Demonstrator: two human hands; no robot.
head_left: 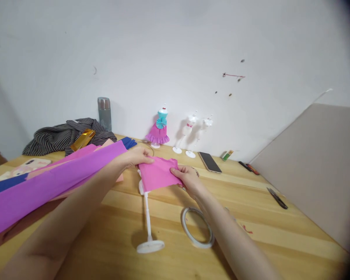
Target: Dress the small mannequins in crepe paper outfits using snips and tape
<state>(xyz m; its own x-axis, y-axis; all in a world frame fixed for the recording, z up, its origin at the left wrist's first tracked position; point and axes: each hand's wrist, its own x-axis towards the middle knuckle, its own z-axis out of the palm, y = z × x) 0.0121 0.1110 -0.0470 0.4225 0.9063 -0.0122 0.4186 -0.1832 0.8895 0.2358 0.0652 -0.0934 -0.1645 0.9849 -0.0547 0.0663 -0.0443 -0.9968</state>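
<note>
A piece of pink crepe paper (159, 174) is stretched between my two hands. My left hand (138, 156) pinches its upper left corner. At the right edge my right hand (188, 178) grips it, thumb on top. Behind the paper stands a small white doll mannequin (148, 217) on a round base; its upper part is mostly hidden by the paper, and I cannot tell whether the two touch. A roll of tape (184, 225) lies on the table below my right hand, partly behind the forearm.
Purple crepe paper (61, 175) and other coloured sheets lie left. Along the wall stand a dressed mannequin (158, 130), two white mannequins (189, 128), and a thermos (105, 114) near striped cloth (55, 136). A phone (210, 162) and scissors (277, 198) lie right.
</note>
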